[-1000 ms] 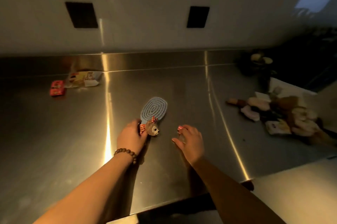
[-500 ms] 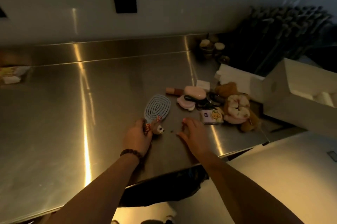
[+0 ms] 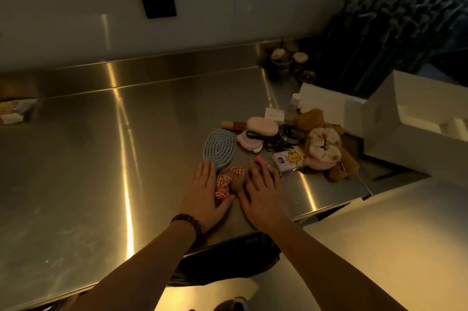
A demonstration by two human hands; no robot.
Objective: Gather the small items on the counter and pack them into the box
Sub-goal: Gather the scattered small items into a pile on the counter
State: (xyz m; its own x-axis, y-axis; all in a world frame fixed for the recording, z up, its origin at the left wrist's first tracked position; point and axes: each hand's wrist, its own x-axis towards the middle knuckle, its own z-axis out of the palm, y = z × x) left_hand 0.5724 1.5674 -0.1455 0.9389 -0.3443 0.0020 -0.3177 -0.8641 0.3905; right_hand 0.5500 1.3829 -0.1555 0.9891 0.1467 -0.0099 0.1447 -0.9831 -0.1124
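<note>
— Left hand [image 3: 206,193] lies flat on the steel table [image 3: 101,158], fingers straight, its fingertips at the handle end of the blue hairbrush [image 3: 219,146]. What about the other one?

— Right hand [image 3: 262,193] is flat too, fingers spread, holding nothing. Between the two hands sits a small plush toy with a red checked bow [image 3: 229,181] — both hands touch its sides.

— And the rest of the small things?

— Heaped just right of the brush: a pink case [image 3: 259,126], a white pack with a yellow cartoon [image 3: 288,160], a pale scrunchie [image 3: 324,144] on a brown teddy bear [image 3: 342,169]. The white box [image 3: 405,131] stands open at the far right, past the table's end — near the heap, apart from both hands.
</note>
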